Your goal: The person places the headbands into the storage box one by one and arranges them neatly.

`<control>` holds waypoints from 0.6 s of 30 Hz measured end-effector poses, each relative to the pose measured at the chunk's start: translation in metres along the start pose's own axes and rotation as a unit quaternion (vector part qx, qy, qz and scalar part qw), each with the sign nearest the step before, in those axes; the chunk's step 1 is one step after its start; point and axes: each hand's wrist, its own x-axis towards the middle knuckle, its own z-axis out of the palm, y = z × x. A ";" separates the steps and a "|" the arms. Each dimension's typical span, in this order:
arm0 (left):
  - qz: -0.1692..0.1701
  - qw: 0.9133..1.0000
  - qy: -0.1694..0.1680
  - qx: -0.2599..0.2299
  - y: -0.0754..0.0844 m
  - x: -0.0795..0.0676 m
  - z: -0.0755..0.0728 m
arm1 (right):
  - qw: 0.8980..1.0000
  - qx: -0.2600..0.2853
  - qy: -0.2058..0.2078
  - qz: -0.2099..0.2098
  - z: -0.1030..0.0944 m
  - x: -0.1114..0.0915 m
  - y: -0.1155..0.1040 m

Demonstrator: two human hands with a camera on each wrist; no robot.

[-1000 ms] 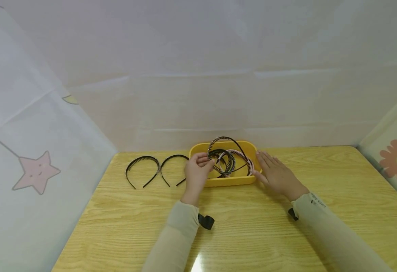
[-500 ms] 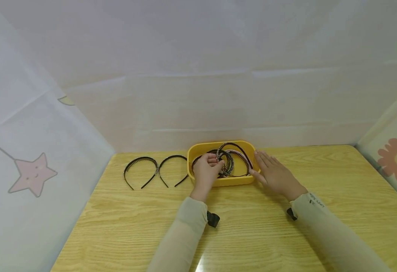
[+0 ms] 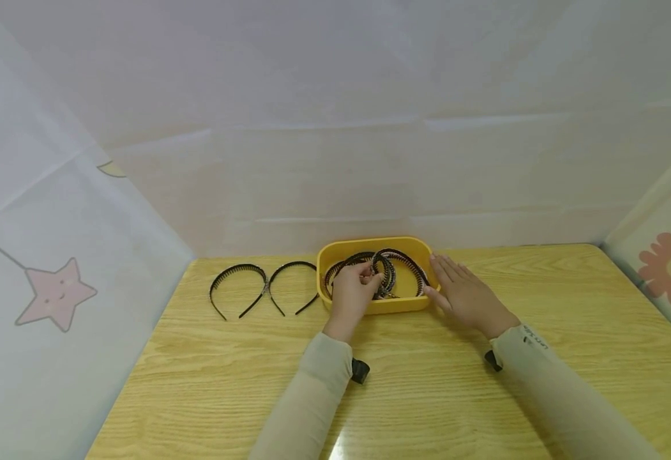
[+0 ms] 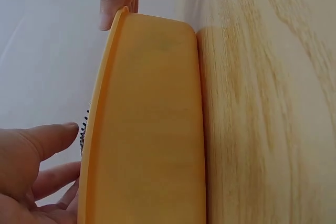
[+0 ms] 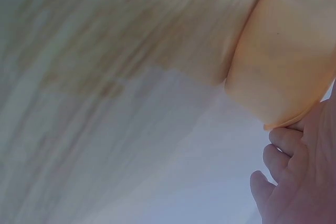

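Observation:
A yellow plastic basket [image 3: 392, 308] stands at the back of the table, with several headbands inside. My left hand [image 3: 351, 295] reaches over its front rim, thumb and fingers around the left side of a black toothed headband [image 3: 389, 251] that lies on top of the others. In the left wrist view, small dark teeth show between the thumb [image 4: 58, 139] and fingers, while the rest of the headband is hidden behind the basket wall. My right hand [image 3: 470, 299] rests against the basket's right end, fingers straight, thumb at the front corner.
Two black toothed headbands lie side by side left of the basket: one farther left [image 3: 237, 266], the other [image 3: 292, 263] close to the basket's left end. The wood-grain table [image 3: 415, 402] meets a pale cloth wall [image 3: 255, 191] right behind the basket.
My left hand has moved right and lowered the headband from above the rim down among the others in the basket. My right hand has stayed at the basket's right end.

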 end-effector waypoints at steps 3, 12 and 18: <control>0.005 1.000 -0.002 0.004 0.001 -0.002 -0.001 | 1.000 0.000 0.001 -0.001 0.000 0.000 0.000; 0.048 0.999 0.018 -0.011 -0.007 -0.014 -0.012 | 1.000 0.012 0.007 -0.002 -0.003 -0.001 -0.003; 0.081 0.996 0.036 0.006 -0.019 -0.020 -0.030 | 1.000 0.009 0.004 0.002 -0.004 -0.001 -0.003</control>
